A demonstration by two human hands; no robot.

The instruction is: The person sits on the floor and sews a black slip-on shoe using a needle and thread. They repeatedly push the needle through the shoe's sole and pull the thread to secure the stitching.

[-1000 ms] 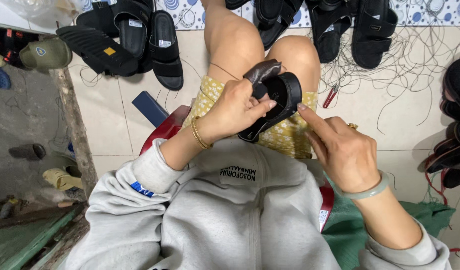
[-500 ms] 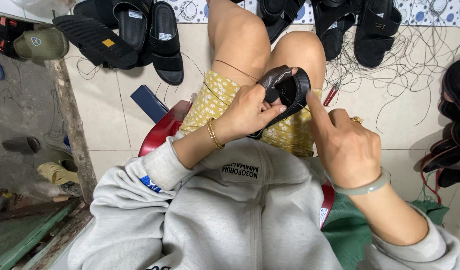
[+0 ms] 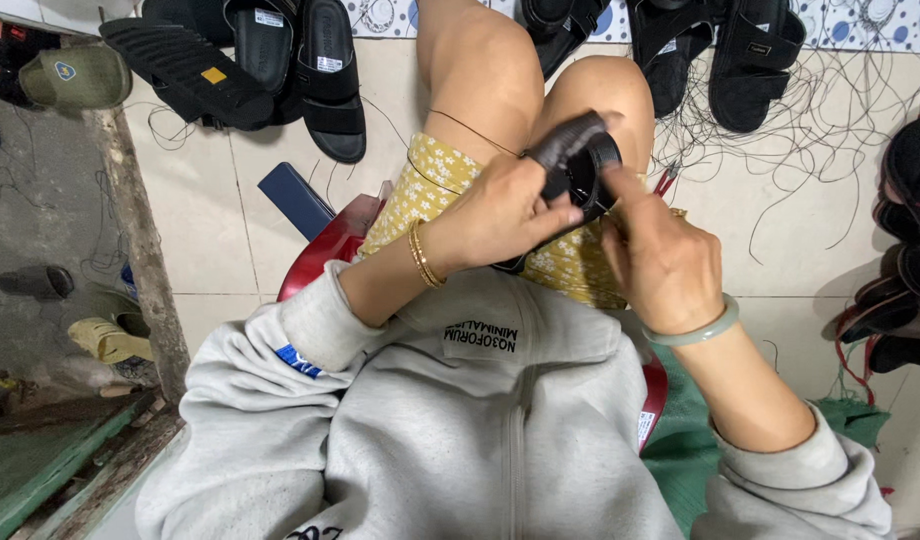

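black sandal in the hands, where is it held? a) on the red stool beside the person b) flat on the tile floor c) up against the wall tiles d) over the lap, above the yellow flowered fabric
d: the black sandal is gripped by the left hand with the right hand touching it, over the yellow flowered fabric on the lap.

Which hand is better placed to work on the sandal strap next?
Right. The left hand wraps the black sandal in a full grip, steadying it on the lap, while the right hand is free, with only its fingertips at the strap.
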